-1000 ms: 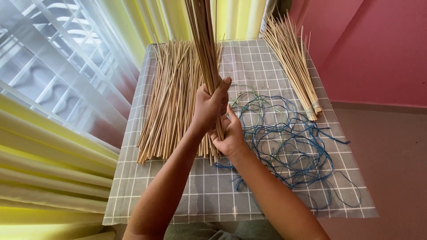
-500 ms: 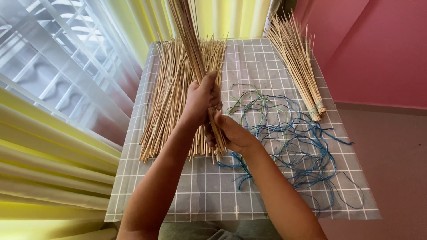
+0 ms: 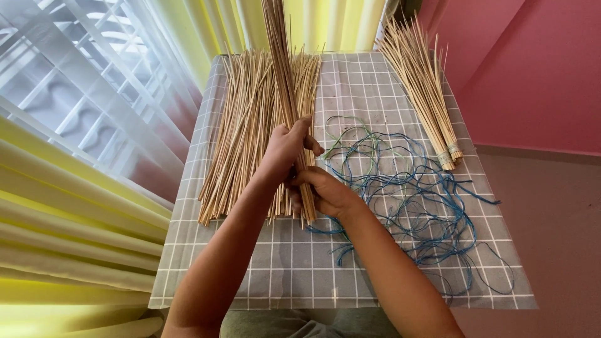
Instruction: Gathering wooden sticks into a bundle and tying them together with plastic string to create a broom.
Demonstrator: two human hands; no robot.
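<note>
Gripping a bundle of thin bamboo-coloured sticks (image 3: 283, 69), the left hand (image 3: 285, 150) has its fingers (image 3: 311, 145) curled tight around it, thumb side up, so the bundle stands nearly upright and runs out of the top of the shot. Right below, the right hand (image 3: 325, 193) is wrapped around the bottom end of the same bundle, fingers pressed together on the sticks, with the cut ends poking out just under the palm. Both hands are touching each other pretty much, one stacked above the other.

Under and behind the hands there's a big loose pile of sticks (image 3: 247, 131) lying flat on the counter (image 3: 294, 263), fanned a bit, ends pointing toward the person. The held bundle's lower end sits right at the near edge of that pile.

Just right of the hands is a messy tangle of blue and green string (image 3: 407, 194), spread over the middle and right side of the checked grey cloth covering the counter. Further back on the right, well apart from the hands, lie tied stick bundles (image 3: 422, 87), bound near their lower ends.

Left of the counter hang yellow and sheer white curtains (image 3: 81, 188); a pink wall (image 3: 532, 69) is on the right.
</note>
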